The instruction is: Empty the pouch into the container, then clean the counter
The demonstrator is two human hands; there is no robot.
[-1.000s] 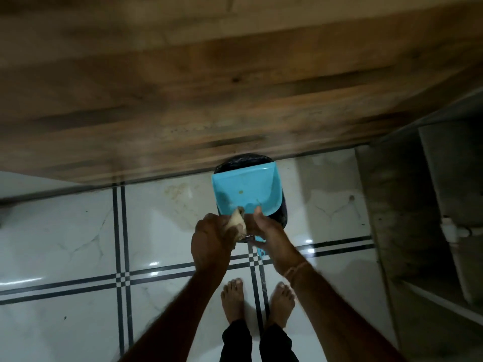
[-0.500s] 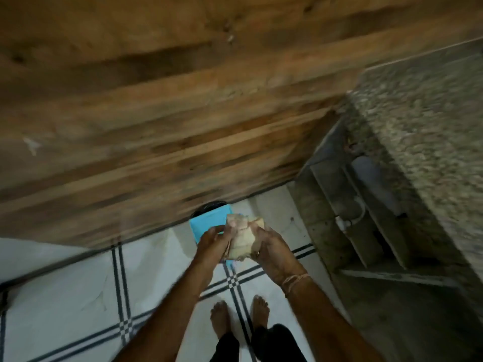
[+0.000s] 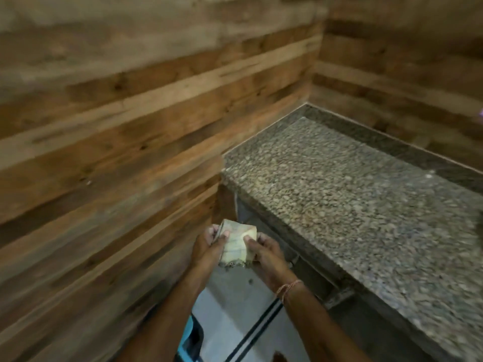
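A folded pale cloth [image 3: 236, 244] is held in front of me by both hands. My left hand [image 3: 209, 244] grips its left edge with the thumb on top. My right hand [image 3: 264, 250] grips its right edge, thumb pressed on the cloth. The speckled granite counter [image 3: 339, 199] stretches to the right of my hands, its top bare. A blue bin lid [image 3: 189, 340] shows at the bottom between my forearms, mostly hidden by my left arm.
Wooden plank walls [image 3: 117, 126] rise to the left and behind the counter. White floor tiles with dark lines [image 3: 235, 322] lie below my hands. Under the counter is a dark shelf space [image 3: 300, 259].
My view has swung up and right from the floor bin to the counter. Both hands rose with the cloth, away from the blue bin, which now sits low in the frame.
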